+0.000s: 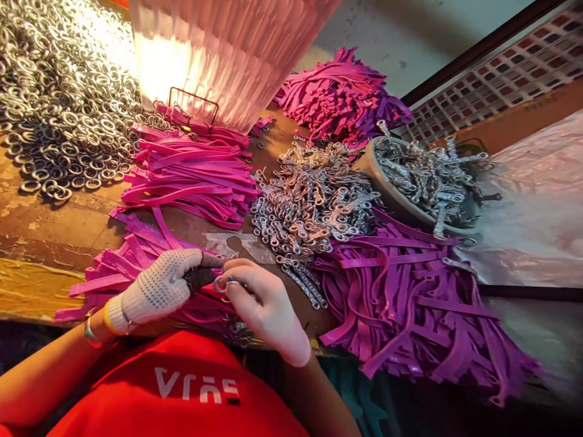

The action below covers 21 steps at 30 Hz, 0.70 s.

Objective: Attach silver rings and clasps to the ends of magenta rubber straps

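My left hand point(157, 285) wears a white knit glove with dark dots and dark, worn fingertips. Its fingers are closed in a pinch; what lies between them is hidden. Touching those fingertips is my right hand point(262, 297), in a thin white glove. Thumb and forefinger there grip a metal ring point(220, 284). Beneath and behind both hands spreads a pile of pink straps point(122, 258). Just beyond the right hand, a few metal chain-like links point(306, 284) lie side by side on the table point(54, 233).
Metal rings point(68, 115) are heaped at left. A stack of pink straps point(191, 173) lies under a ribbed lampshade point(218, 54). Metal links form a heap point(314, 200) and fill a bowl point(385, 194). Purple straps point(410, 303) hang over the right edge; more pink straps point(341, 97) stand behind.
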Each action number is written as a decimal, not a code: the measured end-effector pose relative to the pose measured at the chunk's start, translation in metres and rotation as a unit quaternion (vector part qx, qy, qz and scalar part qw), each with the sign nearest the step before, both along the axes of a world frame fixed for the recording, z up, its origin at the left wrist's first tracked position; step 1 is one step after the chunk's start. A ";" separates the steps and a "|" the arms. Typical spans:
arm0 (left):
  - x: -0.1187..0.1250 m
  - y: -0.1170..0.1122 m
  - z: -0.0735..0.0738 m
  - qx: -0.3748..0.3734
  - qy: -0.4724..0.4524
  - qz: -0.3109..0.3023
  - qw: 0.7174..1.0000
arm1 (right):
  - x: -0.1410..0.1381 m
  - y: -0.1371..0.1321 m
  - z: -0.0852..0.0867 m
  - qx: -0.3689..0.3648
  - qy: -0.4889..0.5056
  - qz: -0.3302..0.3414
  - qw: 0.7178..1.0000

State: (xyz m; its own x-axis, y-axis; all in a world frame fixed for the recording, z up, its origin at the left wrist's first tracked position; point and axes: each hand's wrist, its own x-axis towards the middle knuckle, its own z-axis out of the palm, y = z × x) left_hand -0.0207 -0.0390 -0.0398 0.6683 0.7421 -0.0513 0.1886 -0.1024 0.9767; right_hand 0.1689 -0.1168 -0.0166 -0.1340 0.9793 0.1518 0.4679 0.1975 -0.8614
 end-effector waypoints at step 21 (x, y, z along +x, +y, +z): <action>0.001 -0.022 0.006 -0.168 0.002 0.127 0.978 | -0.017 -0.011 -0.033 0.125 -0.259 -0.076 0.955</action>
State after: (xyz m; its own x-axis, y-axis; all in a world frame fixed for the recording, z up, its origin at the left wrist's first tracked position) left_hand -0.0201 -0.0610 -0.0336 0.4647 0.8244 -0.3232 0.1705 0.2749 0.9462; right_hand 0.1515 -0.1276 -0.0498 -0.1145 0.9349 0.3360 0.8574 0.2638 -0.4418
